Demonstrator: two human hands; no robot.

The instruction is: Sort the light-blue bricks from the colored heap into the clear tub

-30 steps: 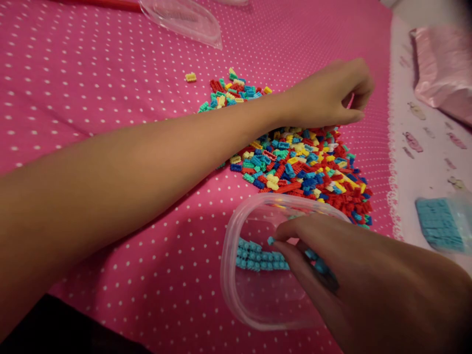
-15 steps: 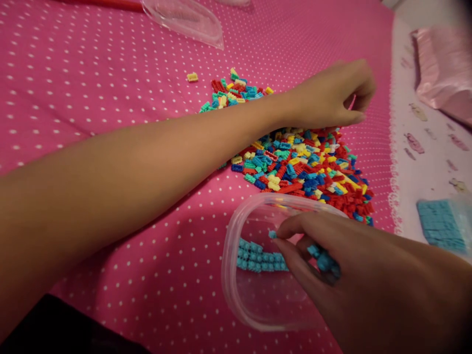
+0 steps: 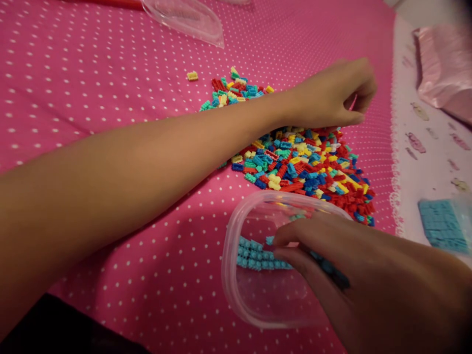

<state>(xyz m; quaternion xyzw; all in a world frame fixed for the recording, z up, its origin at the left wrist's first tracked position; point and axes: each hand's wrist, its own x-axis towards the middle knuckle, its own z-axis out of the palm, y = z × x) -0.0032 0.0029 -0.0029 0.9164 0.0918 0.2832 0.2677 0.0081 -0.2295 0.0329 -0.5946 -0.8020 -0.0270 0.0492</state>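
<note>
My right hand (image 3: pixel 332 275) reaches into a clear plastic container (image 3: pixel 230 290), pinching a small light blue brick (image 3: pixel 270 240) between thumb and forefinger. More blue bricks (image 3: pixel 334 273) are tucked in its palm, partly hidden. Inside the container, light blue studded bricks (image 3: pixel 254 254) sit joined in neat rows, right below the pinched one. My left arm stretches across a heap of mixed small bricks (image 3: pixel 295 162). Beyond its far right side, my left hand (image 3: pixel 342 93) is bent down with fingers curled in; whatever they hold is hidden.
Pink polka-dot cloth (image 3: pixel 147 295) lies under everything. One yellow brick (image 3: pixel 192 75) sits apart from the heap. A clear plastic piece with a red handle (image 3: pixel 184 19) is at the top. At right are a block of blue bricks (image 3: pixel 442 225) and a shiny pink packet (image 3: pixel 446 69).
My right hand has dipped slightly, bringing the pinched brick down closer to the rows in the container. Its fingers have closed more over the bricks in the palm. My left hand has hardly moved.
</note>
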